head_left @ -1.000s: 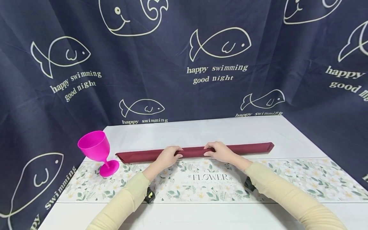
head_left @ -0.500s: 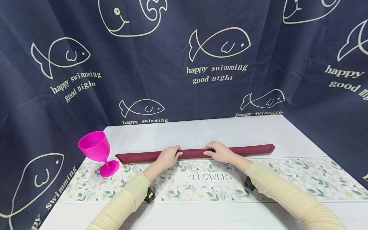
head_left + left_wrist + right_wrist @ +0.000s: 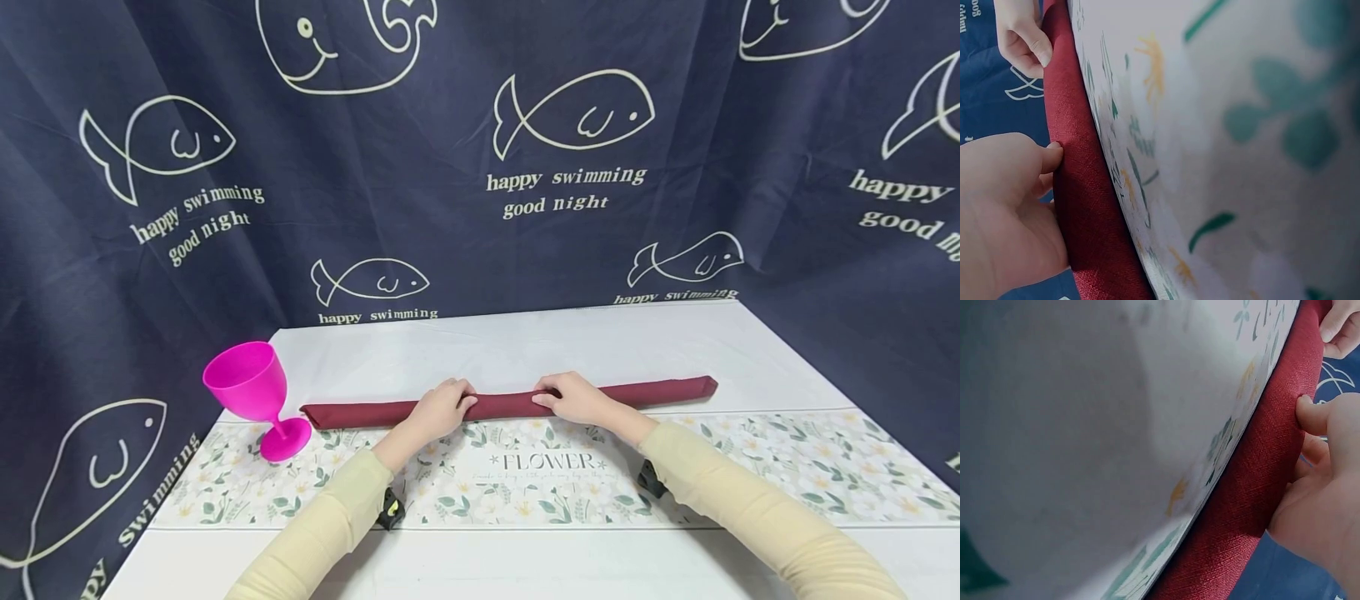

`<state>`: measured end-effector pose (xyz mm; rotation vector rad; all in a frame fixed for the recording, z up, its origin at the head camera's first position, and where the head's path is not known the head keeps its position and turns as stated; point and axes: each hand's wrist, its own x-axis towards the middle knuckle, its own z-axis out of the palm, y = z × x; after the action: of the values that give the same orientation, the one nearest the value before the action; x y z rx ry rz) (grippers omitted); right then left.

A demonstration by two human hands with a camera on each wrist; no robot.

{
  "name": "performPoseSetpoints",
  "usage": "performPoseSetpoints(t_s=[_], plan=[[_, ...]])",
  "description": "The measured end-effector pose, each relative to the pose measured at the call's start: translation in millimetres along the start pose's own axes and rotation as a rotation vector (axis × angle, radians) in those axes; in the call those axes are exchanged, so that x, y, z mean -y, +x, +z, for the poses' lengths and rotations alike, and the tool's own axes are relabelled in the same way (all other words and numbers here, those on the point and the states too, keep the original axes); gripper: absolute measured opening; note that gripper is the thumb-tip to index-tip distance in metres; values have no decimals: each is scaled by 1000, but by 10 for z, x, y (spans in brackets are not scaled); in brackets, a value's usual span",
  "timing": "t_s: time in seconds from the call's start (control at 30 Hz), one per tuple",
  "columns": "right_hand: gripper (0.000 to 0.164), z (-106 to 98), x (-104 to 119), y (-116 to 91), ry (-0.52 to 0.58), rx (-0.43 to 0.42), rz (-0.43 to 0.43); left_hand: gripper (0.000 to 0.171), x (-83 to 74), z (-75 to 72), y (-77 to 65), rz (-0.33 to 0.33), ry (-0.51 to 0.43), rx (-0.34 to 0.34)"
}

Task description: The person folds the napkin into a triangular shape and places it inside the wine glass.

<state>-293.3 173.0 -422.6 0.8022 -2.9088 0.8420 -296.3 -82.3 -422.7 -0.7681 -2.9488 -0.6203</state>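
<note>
A dark red rolled cloth [image 3: 510, 406] lies crosswise on the table as a long, narrow strip, its middle bowed slightly towards me. My left hand [image 3: 438, 410] grips it left of the middle, fingers over the far side and thumb on the near side. Right of the middle, my right hand [image 3: 579, 400] pinches the roll in the same way. In the left wrist view, the left thumb [image 3: 1052, 156] presses on the woven red fabric [image 3: 1085, 187]. The right wrist view has the right thumb [image 3: 1310, 415] against the cloth [image 3: 1260, 450]; the other fingers are partly hidden behind it.
A bright pink goblet [image 3: 251, 383] stands just beyond the roll's left end. The white table [image 3: 480, 342] carries a flower-printed band [image 3: 525, 492] across its middle. A navy curtain [image 3: 450, 208] with fish drawings hangs behind and at both sides.
The middle of the rolled cloth has shifted slightly towards me and now bows a little. Both hands keep their hold with barely any movement. The goblet stays in place.
</note>
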Motion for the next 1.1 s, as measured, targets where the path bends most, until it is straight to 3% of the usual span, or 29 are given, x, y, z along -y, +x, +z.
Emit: performPoseSetpoints(t_s=[0.13, 0.4, 0.67, 0.87, 1.1], plan=[[14, -6, -8, -2, 12, 1, 2, 21, 6, 0, 1, -24, -21, 8], [15, -1, -14, -3, 15, 7, -2, 20, 23, -5, 8, 22, -41, 6], [19, -2, -23, -4, 27, 23, 12, 24, 28, -15, 5, 46, -21, -48], [18, -5, -45, -5, 49, 41, 19, 22, 43, -2, 20, 47, -22, -27], [13, -7, -56, -11, -2, -53, -54, 21, 52, 9, 25, 39, -5, -41]])
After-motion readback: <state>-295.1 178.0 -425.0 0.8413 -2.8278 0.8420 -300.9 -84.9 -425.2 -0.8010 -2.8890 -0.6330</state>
